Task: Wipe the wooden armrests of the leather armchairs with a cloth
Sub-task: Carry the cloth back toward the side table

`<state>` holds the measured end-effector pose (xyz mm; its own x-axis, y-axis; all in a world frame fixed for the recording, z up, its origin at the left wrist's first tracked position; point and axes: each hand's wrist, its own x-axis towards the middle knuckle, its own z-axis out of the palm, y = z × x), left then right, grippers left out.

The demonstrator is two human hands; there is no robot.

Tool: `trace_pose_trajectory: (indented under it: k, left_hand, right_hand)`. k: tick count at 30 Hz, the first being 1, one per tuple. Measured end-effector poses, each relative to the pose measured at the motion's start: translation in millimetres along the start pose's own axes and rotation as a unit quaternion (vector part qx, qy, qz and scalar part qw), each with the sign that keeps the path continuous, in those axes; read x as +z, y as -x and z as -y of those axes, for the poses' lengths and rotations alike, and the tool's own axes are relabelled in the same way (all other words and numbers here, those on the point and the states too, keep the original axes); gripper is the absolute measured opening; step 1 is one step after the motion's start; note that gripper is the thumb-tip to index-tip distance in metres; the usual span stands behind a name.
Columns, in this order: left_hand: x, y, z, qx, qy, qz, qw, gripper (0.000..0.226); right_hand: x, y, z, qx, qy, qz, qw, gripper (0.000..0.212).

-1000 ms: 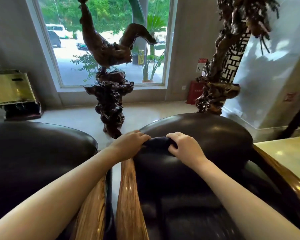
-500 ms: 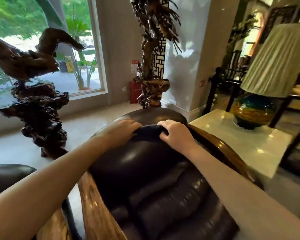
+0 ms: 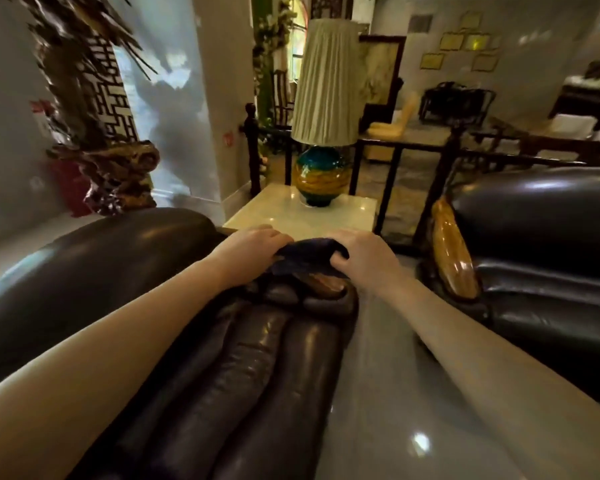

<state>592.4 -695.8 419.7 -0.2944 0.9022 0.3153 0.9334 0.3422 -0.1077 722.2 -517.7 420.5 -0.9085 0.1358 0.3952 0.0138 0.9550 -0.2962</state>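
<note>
**Cloth moving to the chair's far armrest**

Swung rightward since earlier, both hands are now gripping the dark cloth (image 3: 307, 253): left hand (image 3: 248, 252) and right hand (image 3: 362, 256) are pressing it onto the wooden armrest (image 3: 323, 284) of the leather armchair (image 3: 243, 358), near the bench (image 3: 343, 213) carrying a lamp (image 3: 323, 109).

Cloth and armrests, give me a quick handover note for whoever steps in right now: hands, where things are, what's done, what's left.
Left hand: gripping the left end of the dark cloth.
Right hand: gripping its right end.
The cloth is stretched between both hands over the near armchair, above the tip of its wooden armrest.
The second armchair stands to the right; its wooden armrest is uncovered, with no cloth near it.
Done: cannot tell from this view which armrests are already wiped.
Left: probably the armrest under the cloth, then the right chair's.
</note>
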Motion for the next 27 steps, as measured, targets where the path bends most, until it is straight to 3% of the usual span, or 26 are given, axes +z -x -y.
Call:
trace_pose_trajectory:
  k: [6,15,27]
  left_hand:
    - [54,-133,-40,0.051,0.031,0.009,0.998,0.033]
    - [115,-306,-62,0.047,0.066,-0.005,0.997,0.030]
    - [186,-477,13,0.036,0.054,0.026,0.998,0.030]
  right_hand:
    - [-26,3,-122,0.078,0.018,-0.002,0.997,0.025]
    - [-54,-55,-285,0.094,0.036,-0.015,0.995,0.025]
    - [-27,-199,-431,0.081,0.031,-0.012,0.996,0.023]
